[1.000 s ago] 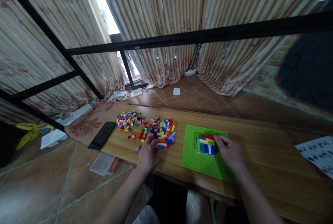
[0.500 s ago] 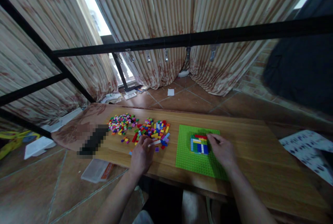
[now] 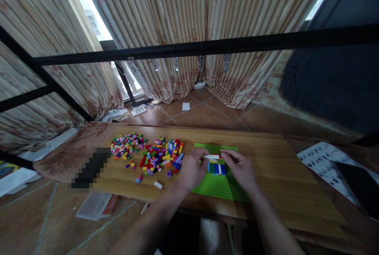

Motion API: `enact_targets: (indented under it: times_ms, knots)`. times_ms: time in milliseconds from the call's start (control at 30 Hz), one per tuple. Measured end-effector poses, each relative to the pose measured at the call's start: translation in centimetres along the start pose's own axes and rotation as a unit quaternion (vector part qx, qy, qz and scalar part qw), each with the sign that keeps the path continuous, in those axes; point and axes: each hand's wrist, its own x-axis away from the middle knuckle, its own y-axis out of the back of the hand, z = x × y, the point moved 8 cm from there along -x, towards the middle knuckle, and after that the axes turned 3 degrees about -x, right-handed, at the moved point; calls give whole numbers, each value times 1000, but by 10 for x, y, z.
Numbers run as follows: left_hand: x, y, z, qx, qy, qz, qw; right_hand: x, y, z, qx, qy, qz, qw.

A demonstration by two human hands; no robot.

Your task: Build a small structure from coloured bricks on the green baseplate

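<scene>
A green studded baseplate [image 3: 219,192] lies on the wooden table, bearing a low block of blue, white, yellow and red bricks [image 3: 217,168]. My left hand [image 3: 194,168] is closed at the left of that block, its fingertips pinching one end of a long white brick [image 3: 211,156] held over the far side. From the right, my right hand [image 3: 238,166] has its thumb and fingers pressed together by the other end of the white brick, next to a red brick; what it grips is too small to make out.
Loose bricks form a mixed pile [image 3: 161,154] and a pile of small pieces [image 3: 126,144] left of the baseplate. A white brick [image 3: 158,184] lies near the front edge. A printed sheet [image 3: 319,164] and dark tablet [image 3: 358,188] are at the right.
My left hand has moved right from the brick pile to the baseplate, bringing a white brick. A white brick now lies near the table's front edge. The view has shifted slightly to the right.
</scene>
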Motion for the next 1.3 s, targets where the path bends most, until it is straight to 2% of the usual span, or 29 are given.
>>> enact_targets:
  times_ms: [100, 233, 333, 500, 633, 867, 1033, 1300]
  knots:
    - [-13, -15, -10, 0, -18, 10, 1000, -1, 0, 5, 3, 23, 16, 1000]
    - [-22, -24, -10, -9, -20, 10, 1000, -3, 6, 6, 20, 42, 17, 999]
    - [-21, -27, -3, -5, -19, 8, 1000, -4, 9, 3, 56, 48, 14, 997]
    - [-16, -21, 23, 21, 28, -29, 999, -4, 8, -5, 120, 40, 25, 992]
    - [-19, -26, 36, 16, 40, -9, 999, -3, 6, -3, 147, 53, 24, 987]
    - [-22, -41, 38, 30, 45, 23, 998, -2, 7, -6, 171, 54, 2, 984]
    - [-22, -47, 38, 61, 62, 46, 995, -3, 9, -8, 169, 34, 2, 985]
    - [-21, -46, 38, 67, 79, 47, 993, -6, 12, -26, 106, -37, 3, 994]
